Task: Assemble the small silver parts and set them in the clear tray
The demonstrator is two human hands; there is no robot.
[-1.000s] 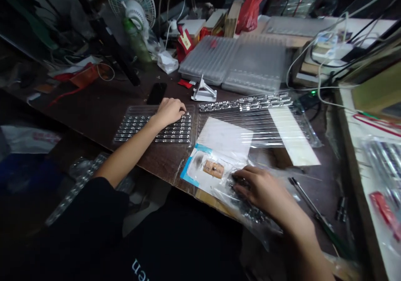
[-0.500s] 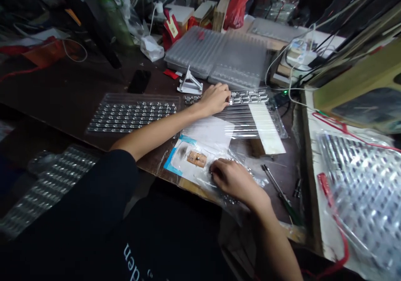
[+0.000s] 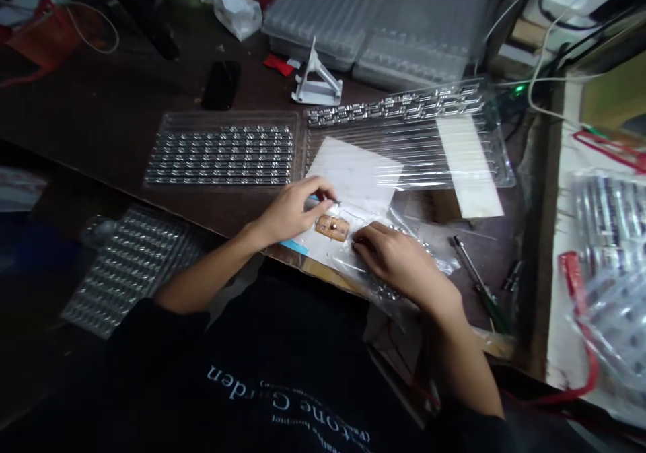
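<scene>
My left hand (image 3: pixel 297 211) is closed in a pinch just above a small tan block (image 3: pixel 332 228), with a small dark metal part at its fingertips. To the block's right, my right hand (image 3: pixel 398 258) has its fingers curled together over a clear plastic bag (image 3: pixel 391 288) of small metal pieces; whatever they pinch is too small to name. The block lies on a white sheet (image 3: pixel 319 246) edged with blue tape. Behind the hands stand a clear tray (image 3: pixel 222 157) filled with rows of shiny metal parts and a second tray (image 3: pixel 414 136) with parts along its far side.
White paper (image 3: pixel 356 170) and a pale strip (image 3: pixel 469 167) lie over the second tray. A screwdriver-like tool (image 3: pixel 474 271) rests at the right. Farther back are a phone (image 3: pixel 221 85), a white stand (image 3: pixel 317 83) and stacked clear trays (image 3: pixel 323 15).
My left hand has come back from the far tray to the tan block, now pinching a small metal part. My right hand stays over the bag. The view has tilted downward.
</scene>
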